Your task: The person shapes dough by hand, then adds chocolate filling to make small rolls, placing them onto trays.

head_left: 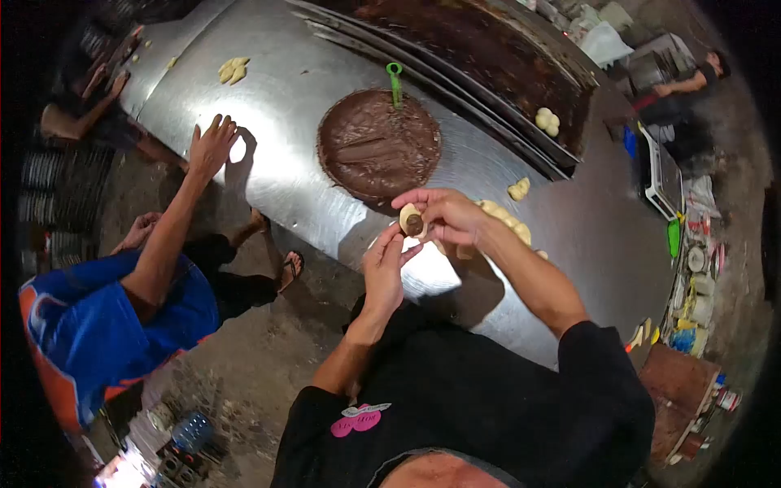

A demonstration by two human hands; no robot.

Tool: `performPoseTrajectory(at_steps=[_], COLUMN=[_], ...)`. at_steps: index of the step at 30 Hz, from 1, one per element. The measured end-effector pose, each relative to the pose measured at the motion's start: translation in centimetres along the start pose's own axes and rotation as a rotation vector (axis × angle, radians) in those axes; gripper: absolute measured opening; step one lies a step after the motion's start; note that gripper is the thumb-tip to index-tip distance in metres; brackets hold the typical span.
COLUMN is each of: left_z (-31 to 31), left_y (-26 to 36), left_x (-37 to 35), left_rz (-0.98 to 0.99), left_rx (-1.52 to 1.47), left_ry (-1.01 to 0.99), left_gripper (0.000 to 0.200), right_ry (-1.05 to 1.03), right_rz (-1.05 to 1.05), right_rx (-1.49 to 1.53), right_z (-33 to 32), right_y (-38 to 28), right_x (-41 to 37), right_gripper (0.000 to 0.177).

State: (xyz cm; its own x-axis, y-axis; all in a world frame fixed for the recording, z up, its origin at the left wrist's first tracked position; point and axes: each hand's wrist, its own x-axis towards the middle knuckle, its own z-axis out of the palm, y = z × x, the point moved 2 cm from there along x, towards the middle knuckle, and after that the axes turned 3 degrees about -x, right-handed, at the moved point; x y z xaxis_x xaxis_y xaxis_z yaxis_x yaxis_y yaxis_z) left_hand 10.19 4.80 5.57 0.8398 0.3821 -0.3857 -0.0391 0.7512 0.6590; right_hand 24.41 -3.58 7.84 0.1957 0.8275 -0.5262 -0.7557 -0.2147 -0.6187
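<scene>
A small flattened piece of pale dough (406, 213) with a dab of brown filling on it is held up between my two hands over the metal table. My left hand (384, 272) grips its lower edge with the fingertips. From the right, my right hand (455, 218) has its thumb and fingers curled around the other side. Just beyond them stands a wide round tub of chocolate-brown filling (370, 146), with a green-handled tool (396, 81) stuck in at its far rim. Partly behind my right forearm lies a row of dough balls (508, 221).
Another dough piece (518, 189) lies right of the tub, and more dough (233, 70) sits far left. A dark tray (488, 57) with several dough balls (547, 122) borders the back. A white scale (663, 175) stands right. A co-worker in blue (130, 317) reaches over the table from the left.
</scene>
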Motion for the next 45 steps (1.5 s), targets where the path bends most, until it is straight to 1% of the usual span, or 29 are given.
performPoseTrajectory(at_steps=[3,6,8,9,11,12,13,15,16,17,18,19,20,21,22,23,24,25,27,28,29,31,33,35,37,39,40,43,45], left_z=[1.1,1.5,2.7,3.5,4.7,5.1,5.4,6.1,6.2,6.1,6.0,6.0,6.2,5.8,5.4,5.0,4.9,4.6,4.1,3.8,3.5,2.6,2.1,2.3,2.0,2.2,2.6,4.1,5.2], left_y=[-0.8,-2.7,-3.9,-4.5,-5.9,-6.7,-7.5,-8.3,-8.2,-8.3,-8.3,-8.0,-7.6,-7.3,-7.2,-7.3,-7.2,-6.6,-5.9,-5.5,-5.6,-5.3,-4.4,-3.8,-4.0,-4.3,-4.6,-6.7,-9.5], left_x=[-1.9,-2.9,-3.9,-4.4,-5.5,-6.1,-6.9,-8.0,-8.1,-8.0,-7.8,-7.7,-7.8,-7.4,-7.0,-6.6,-6.0,-5.5,-4.4,-4.1,-3.8,-2.9,-2.4,-2.1,-1.2,-0.3,0.0,-0.6,-2.5], left_rz=[0.064,0.04,0.021,0.012,-0.013,-0.036,-0.052,0.07,0.178,0.175,0.183,0.193,-0.038,-0.029,-0.192,-0.353,-0.37,-0.36,-0.47,-0.384,-0.379,-0.254,-0.303,-0.332,-0.343,-0.357,-0.404,-0.5,-0.631], left_rx=[0.194,0.192,0.125,0.137,0.231,0.29,0.3,0.483,0.63,0.641,0.539,0.434,0.233,0.236,0.157,0.073,0.089,0.087,0.051,0.101,0.096,0.147,0.109,0.09,0.099,0.104,0.139,0.231,0.4], left_ry=[0.01,-0.021,0.003,-0.014,-0.02,-0.044,-0.048,-0.13,-0.142,-0.133,-0.198,-0.263,-0.334,-0.326,-0.382,-0.438,-0.458,-0.45,-0.401,-0.373,-0.364,-0.229,-0.222,-0.236,-0.295,-0.368,-0.419,-0.522,-0.522], left_gripper=[0.022,0.018,0.018,0.018,0.02,0.02,0.02,0.021,0.017,0.017,0.015,0.013,0.012,0.012,0.013,0.013,0.016,0.016,0.023,0.03,0.03,0.032,0.031,0.03,0.029,0.029,0.028,0.03,0.034], right_ry=[0.085,0.141,0.25,0.258,0.626,0.772,0.935,1.001,0.971,0.937,0.88,0.875,0.913,0.946,0.933,0.805,0.673,0.66,0.725,0.811,0.8,0.813,0.867,0.86,0.844,0.995,1.06,1.066,1.186], right_rz=[-0.104,-0.18,-0.295,-0.312,-0.502,-0.636,-0.776,-0.804,-0.826,-0.851,-0.746,-0.88,-0.928,-0.979,-0.984,-0.875,-0.761,-0.762,-0.659,-0.649,-0.645,-0.923,-0.964,-0.883,-0.847,-0.803,-0.866,-0.864,-0.778], right_rx=[0.183,0.252,0.445,0.457,-0.462,-0.639,-1.027,-1.117,-1.094,-1.075,-1.036,-1.072,-1.168,-1.267,-1.262,-1.052,-0.849,-0.852,-0.968,-0.916,-0.92,-0.891,-0.982,-1.237,-1.221,-1.184,-1.248,-1.236,-1.276], right_z=[0.2,-1.4,-1.8,-1.5,-0.4,0.1,0.5,0.5,0.6,0.7,1.1,0.8,0.7,0.9,1.2,1.2,1.2,0.9,-0.4,-0.3,0.1,1.4,2.2,2.0,1.6,1.7,1.8,-0.3,-2.5], right_y=[2.4,5.9,7.2,8.0,9.6,10.6,11.2,12.3,12.5,12.3,11.6,11.6,11.0,10.1,9.4,8.9,8.5,8.5,8.9,9.0,8.9,8.4,7.7,7.2,7.0,6.4,6.1,9.2,12.9], right_x=[-4.6,-8.3,-10.7,-11.8,-14.2,-14.8,-16.0,-17.5,-18.2,-19.1,-20.0,-20.1,-20.3,-20.6,-20.5,-20.1,-19.4,-18.6,-16.7,-15.9,-15.2,-14.3,-13.5,-13.2,-12.9,-13.5,-13.9,-15.6,-18.2], right_gripper=[0.04,0.041,0.043,0.043,0.048,0.049,0.045,0.047,0.041,0.036,0.029,0.024,0.019,0.016,0.016,0.012,0.009,0.009,0.012,0.017,0.017,0.019,0.015,0.017,0.021,0.018,0.019,0.019,0.016])
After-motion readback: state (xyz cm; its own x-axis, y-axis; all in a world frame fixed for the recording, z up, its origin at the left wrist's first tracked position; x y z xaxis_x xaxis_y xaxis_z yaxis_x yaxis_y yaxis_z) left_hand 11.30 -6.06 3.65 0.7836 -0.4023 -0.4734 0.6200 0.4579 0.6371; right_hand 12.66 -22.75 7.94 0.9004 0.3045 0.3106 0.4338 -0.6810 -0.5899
